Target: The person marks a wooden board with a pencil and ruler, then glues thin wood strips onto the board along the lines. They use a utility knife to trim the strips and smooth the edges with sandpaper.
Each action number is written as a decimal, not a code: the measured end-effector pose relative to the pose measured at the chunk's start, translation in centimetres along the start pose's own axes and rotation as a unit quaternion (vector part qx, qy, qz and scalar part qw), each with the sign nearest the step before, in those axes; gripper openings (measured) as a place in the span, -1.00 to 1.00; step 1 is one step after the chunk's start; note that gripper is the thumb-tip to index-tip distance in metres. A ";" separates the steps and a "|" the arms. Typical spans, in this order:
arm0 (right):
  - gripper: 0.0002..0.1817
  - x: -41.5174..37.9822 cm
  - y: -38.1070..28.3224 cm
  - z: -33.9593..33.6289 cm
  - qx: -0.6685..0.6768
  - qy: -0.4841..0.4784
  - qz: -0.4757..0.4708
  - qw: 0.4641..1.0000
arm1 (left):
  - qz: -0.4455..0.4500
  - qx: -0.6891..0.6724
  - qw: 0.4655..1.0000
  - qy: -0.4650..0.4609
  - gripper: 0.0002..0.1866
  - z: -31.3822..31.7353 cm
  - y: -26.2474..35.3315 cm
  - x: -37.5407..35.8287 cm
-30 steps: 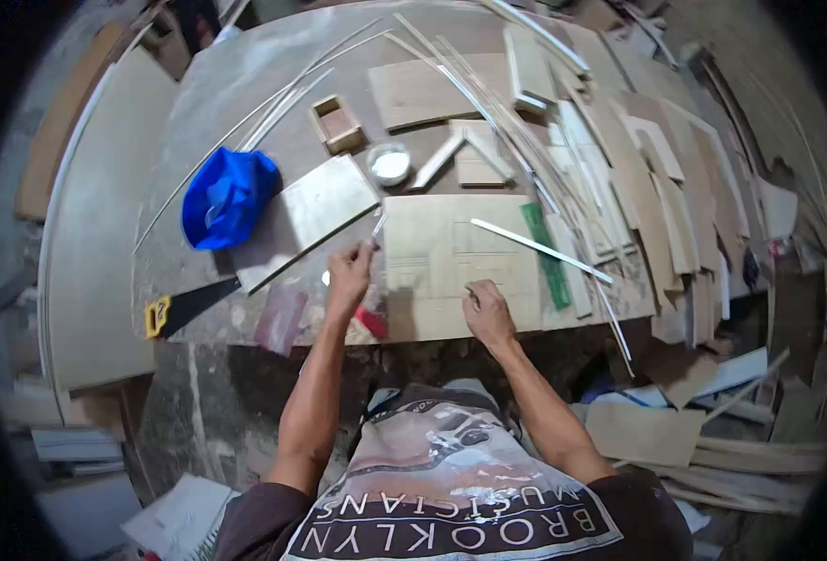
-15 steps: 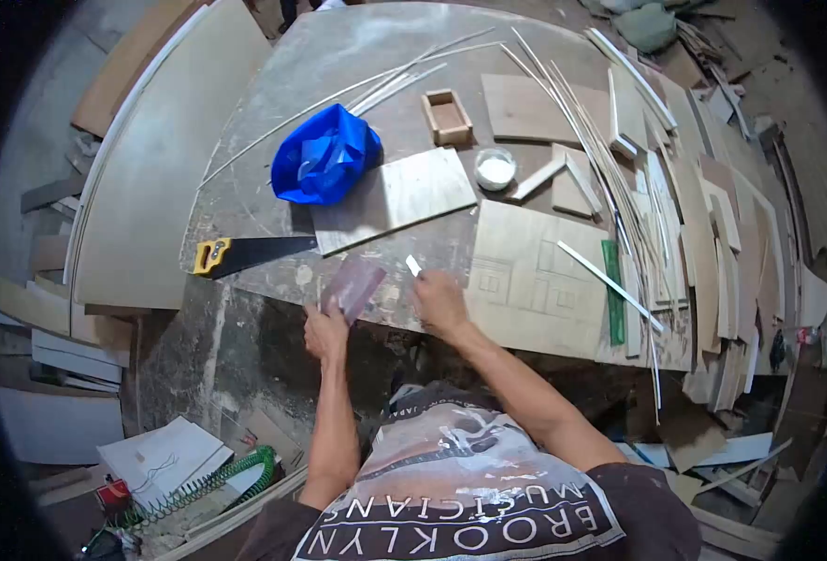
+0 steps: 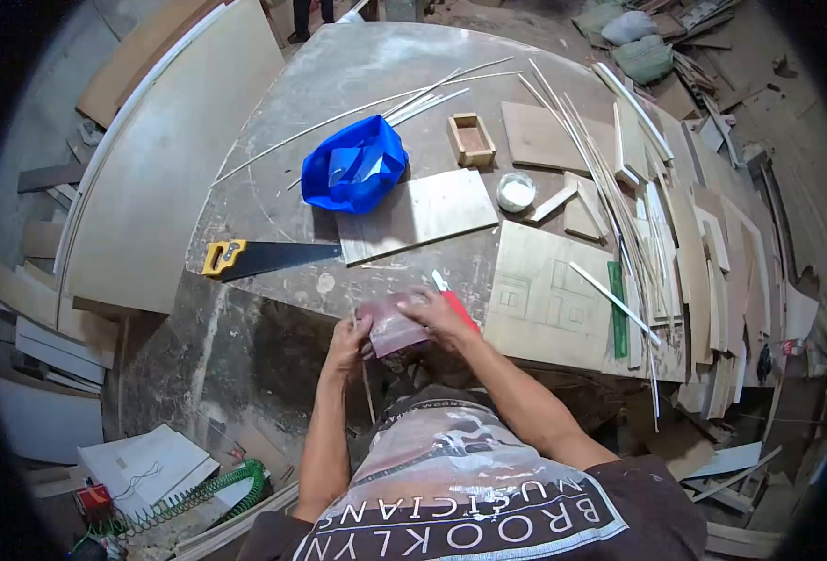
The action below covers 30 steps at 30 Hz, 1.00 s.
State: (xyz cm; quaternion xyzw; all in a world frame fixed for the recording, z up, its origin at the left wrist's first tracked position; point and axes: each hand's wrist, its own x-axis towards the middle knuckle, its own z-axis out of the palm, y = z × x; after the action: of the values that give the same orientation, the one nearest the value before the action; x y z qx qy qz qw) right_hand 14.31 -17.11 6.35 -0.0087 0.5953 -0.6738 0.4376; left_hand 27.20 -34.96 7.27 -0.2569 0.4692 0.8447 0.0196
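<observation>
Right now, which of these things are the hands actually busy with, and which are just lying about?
In hand:
left hand
right hand
reddish sheet held between both
red-handled tool by the right hand

Lying about:
handsaw
blue bag
small wooden box
white-filled cup
green ruler

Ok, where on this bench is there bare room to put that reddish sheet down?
Bare patches: the far bench top beyond the blue bag, and the near edge between the handsaw and the marked board. The right side is crowded with wood strips and offcuts. Both hands hold the reddish sheet.
</observation>
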 end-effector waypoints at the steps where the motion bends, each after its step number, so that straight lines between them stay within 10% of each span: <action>1: -0.32 0.1 -0.4 -1.7 0.093 -0.082 0.029 0.992 | -0.007 0.025 1.000 -0.015 -0.73 1.1 0.6 0.2; 5: -0.30 -4.3 -2.8 -5.8 0.216 -0.093 0.056 0.970 | -0.041 0.094 0.992 -0.069 -0.64 5.3 3.0 1.4; 7: -0.42 -5.8 -3.1 -7.2 0.024 -0.054 -0.103 0.993 | -0.096 0.175 0.977 -0.071 -0.58 7.6 3.4 2.6; 8: -0.42 -6.5 -3.7 -8.5 -0.058 0.000 -0.022 0.998 | -0.088 0.197 0.972 -0.095 -0.57 7.5 2.7 3.5; 11: -0.43 -10.9 -8.7 -9.4 -0.022 0.038 0.037 0.998 | -0.197 -0.010 0.963 -0.181 -0.52 7.0 0.6 6.6; 14: -0.32 -11.9 -7.7 -11.8 -0.496 0.111 -0.399 0.763 | -0.149 0.137 0.966 -0.163 -0.64 10.9 -0.2 6.3; 17: -0.27 -11.7 -5.2 -11.2 -0.650 0.079 -0.401 0.640 | -0.072 0.243 0.951 -0.177 -0.88 14.6 -1.4 5.9; 24: -0.34 -12.6 -1.2 -20.7 -0.666 0.332 -0.232 0.627 | -0.065 0.373 0.909 -0.173 -0.72 19.4 -7.7 7.9; 30: -0.31 -13.7 4.6 -22.3 -0.732 0.175 -0.249 0.610 | 0.118 0.568 0.798 -0.165 -0.75 21.0 -11.1 9.7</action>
State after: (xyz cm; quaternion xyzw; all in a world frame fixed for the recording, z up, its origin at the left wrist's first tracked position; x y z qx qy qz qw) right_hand 13.56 9.22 3.08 -0.3557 0.9306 -0.0857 -0.0112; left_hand 13.10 -13.88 3.20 0.0007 0.8809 0.4524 0.1393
